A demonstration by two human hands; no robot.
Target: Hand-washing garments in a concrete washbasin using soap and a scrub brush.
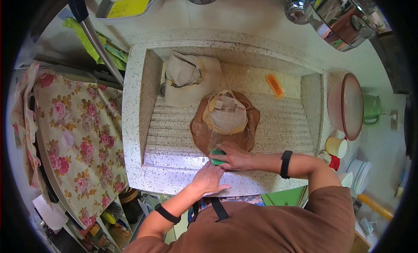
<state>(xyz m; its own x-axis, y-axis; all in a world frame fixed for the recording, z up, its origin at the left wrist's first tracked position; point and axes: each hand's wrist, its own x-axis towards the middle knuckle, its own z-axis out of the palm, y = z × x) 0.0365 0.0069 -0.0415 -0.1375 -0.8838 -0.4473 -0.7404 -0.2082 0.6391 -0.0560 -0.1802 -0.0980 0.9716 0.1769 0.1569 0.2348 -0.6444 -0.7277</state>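
Note:
A brown brimmed hat lies crown-down on the ridged washboard floor of a speckled stone laundry sink, its pale lining facing up. My right hand grips a small green block against the near part of the brim. Whether the block is soap or a brush, I cannot tell. My left hand rests at the sink's front rim, its fingertips by the brim and close below the block. Its thumb stands apart; whether its fingers pinch the brim is hidden.
A beige hat sits at the sink's back left. Toward the back right lies an orange brush. A large basin leans against the wall at right, near a yellowish cup. Floral cloth covers something at left, beside a metal pole.

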